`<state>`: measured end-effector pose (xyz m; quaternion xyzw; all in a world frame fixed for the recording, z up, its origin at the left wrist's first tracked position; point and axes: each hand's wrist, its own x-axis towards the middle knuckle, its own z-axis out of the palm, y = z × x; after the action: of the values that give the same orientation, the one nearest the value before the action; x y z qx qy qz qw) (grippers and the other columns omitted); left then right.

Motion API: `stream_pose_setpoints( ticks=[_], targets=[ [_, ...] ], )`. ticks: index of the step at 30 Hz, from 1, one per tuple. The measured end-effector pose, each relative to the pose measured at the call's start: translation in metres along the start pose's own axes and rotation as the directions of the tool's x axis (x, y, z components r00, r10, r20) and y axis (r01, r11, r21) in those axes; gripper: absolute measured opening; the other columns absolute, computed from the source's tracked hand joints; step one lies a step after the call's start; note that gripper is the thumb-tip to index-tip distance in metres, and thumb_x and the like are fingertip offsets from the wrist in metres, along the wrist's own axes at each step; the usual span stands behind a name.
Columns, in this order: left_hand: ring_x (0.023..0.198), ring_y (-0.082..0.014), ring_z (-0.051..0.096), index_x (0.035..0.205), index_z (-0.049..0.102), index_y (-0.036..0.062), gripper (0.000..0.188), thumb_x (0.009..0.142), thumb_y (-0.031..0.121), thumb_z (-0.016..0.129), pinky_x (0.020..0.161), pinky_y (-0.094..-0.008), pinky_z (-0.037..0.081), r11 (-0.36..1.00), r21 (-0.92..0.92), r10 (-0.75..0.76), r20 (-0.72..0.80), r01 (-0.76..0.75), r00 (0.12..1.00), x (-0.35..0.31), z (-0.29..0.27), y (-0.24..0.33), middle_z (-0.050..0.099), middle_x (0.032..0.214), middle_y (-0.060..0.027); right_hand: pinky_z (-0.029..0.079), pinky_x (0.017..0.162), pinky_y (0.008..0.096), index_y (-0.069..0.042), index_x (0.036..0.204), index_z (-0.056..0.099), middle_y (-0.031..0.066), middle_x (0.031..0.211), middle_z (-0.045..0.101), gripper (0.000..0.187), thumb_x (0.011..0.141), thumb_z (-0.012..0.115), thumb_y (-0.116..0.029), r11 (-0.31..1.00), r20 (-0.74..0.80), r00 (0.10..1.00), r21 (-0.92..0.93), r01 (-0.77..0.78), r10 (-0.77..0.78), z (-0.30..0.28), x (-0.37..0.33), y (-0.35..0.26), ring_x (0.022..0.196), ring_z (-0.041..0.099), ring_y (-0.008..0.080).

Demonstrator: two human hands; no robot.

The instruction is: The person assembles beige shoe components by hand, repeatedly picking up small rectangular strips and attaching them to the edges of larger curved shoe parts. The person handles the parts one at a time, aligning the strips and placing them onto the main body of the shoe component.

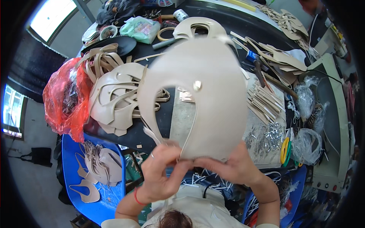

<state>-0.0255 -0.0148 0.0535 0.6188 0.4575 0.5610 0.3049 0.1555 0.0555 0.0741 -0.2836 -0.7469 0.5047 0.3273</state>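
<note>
Plainly, both hands are grasping the beige curved piece [220,102]: the left hand [161,173] pinches its lower left corner beside the large opening, and the right hand [236,166] grips its lower right edge, the thumbs nearly meeting along the bottom. The piece is held up before the bench [130,137], hiding much of the pale board [182,126], and a shiny metal stud [197,85] sits near its opening. To handle it well, keep both grips level and light, so that the sheet bends evenly and the narrow arm round the opening takes no twist; the upper part is blurred, so steadying it should make its edges easier to check. As for room, the bench's near edge lies close by the hands, stacked pieces [121,99] crowd the left, and thin strips [263,103], small metal bits [268,133] and scissors [289,152] crowd the right, so turning the piece up high seems safer than sweeping it low and sideways
</note>
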Motion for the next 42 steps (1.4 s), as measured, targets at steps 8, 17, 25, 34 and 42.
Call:
stream_pose_setpoints(
  ticks=[8,17,25,34,42],
  targets=[
    [0.065,-0.0236,0.062,0.099,0.059,0.0,0.016,0.086,0.009,0.061,0.055,-0.0324,0.047,0.948,0.297,0.135,-0.058,-0.112,0.989,0.176,0.048,-0.052,0.061,0.078,-0.0136,0.045,0.073,0.0231,0.001,0.101,0.063,0.0047,0.093,0.063,0.02,0.085,0.067,-0.009,0.941,-0.44,0.832,0.195,-0.277,0.337,-0.051,-0.034,0.03,0.081,0.056,0.0085],
    [0.082,-0.0368,0.062,0.093,0.062,-0.0014,0.033,0.081,0.029,0.065,0.072,-0.0442,0.048,0.595,0.801,-0.058,0.129,-0.07,0.99,0.257,0.074,-0.162,0.065,0.083,-0.0199,0.047,0.068,0.024,0.0,0.096,0.066,0.0052,0.083,0.065,0.015,0.085,0.066,-0.01,0.921,-0.45,0.806,0.121,-0.371,0.384,-0.075,-0.051,0.052,0.072,0.058,0.0092],
    [0.071,-0.0323,0.063,0.091,0.064,-0.0033,0.032,0.082,0.027,0.066,0.066,-0.0391,0.049,0.77,0.638,-0.201,0.22,0.015,0.955,0.275,0.048,-0.147,0.065,0.076,-0.0171,0.048,0.064,0.0296,0.0,0.093,0.066,0.0102,0.079,0.068,0.019,0.084,0.064,-0.017,0.806,-0.337,0.939,-0.574,-0.144,-0.072,-0.17,0.169,0.109,0.067,0.061,0.0166],
    [0.086,-0.0342,0.057,0.097,0.058,0.0009,0.017,0.084,0.011,0.061,0.073,-0.0412,0.046,0.809,0.56,-0.101,0.427,-0.176,0.898,0.215,-0.02,-0.114,0.059,0.089,-0.0158,0.049,0.085,0.0431,-0.011,0.091,0.07,0.0164,0.094,0.064,0.015,0.08,0.059,-0.011,0.366,-0.353,0.917,-0.891,-0.269,-0.186,-0.223,0.334,0.206,0.097,0.058,0.0353],
    [0.09,-0.0323,0.054,0.103,0.051,0.0011,0.033,0.079,0.015,0.069,0.078,-0.0405,0.044,0.811,0.552,-0.13,0.496,-0.196,0.858,0.206,-0.003,-0.13,0.056,0.092,-0.0146,0.049,0.082,0.0453,-0.009,0.098,0.066,0.0218,0.095,0.065,0.02,0.082,0.055,-0.011,0.546,-0.413,0.911,-0.764,-0.342,-0.007,-0.241,0.374,0.231,0.093,0.062,0.0396]
  ],
)
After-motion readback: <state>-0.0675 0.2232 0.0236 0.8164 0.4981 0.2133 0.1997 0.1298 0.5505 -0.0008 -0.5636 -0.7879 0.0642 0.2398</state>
